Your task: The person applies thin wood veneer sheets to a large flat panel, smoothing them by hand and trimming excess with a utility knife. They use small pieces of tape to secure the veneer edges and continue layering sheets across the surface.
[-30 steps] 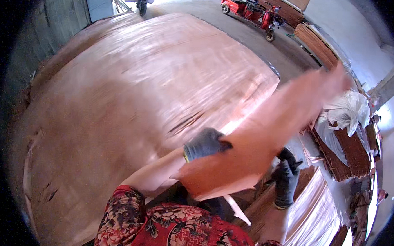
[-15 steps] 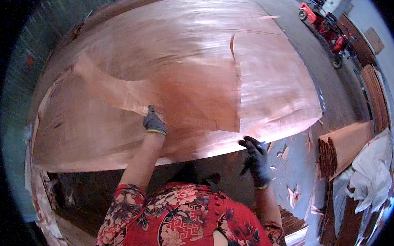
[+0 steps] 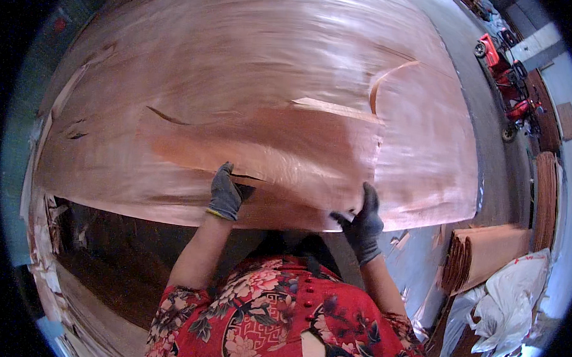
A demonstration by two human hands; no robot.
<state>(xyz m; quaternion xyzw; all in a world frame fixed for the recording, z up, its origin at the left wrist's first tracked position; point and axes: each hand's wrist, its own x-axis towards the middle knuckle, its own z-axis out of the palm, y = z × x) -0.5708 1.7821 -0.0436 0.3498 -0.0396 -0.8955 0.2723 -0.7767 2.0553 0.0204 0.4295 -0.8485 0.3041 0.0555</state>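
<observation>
A thin reddish-brown veneer sheet (image 3: 313, 138) lies over a much larger, paler veneer surface (image 3: 240, 55), close to its near edge. My left hand (image 3: 226, 192), in a grey glove, pinches the sheet's near edge, which is raised and curled there. My right hand (image 3: 363, 226), in a dark grey glove, is at the sheet's near right corner. Its thumb and fingers are spread, with nothing visible gripped between them. A narrow light strip (image 3: 334, 108) shows along the sheet's far edge. Beyond its right corner, a curved sliver of veneer (image 3: 379, 84) stands up.
At the right, folded veneer bundles (image 3: 487, 257) stand beside crumpled white plastic sheeting (image 3: 513, 300). Farther off are red three-wheeled vehicles (image 3: 516, 93) on the grey floor. Veneer scraps lie on the floor right of me. A split (image 3: 77, 134) marks the large surface at left.
The brown sheet has come down nearer me, and its blurred, swinging left part now lies lower. My right hand has moved up to the sheet's corner. The view has shifted too.
</observation>
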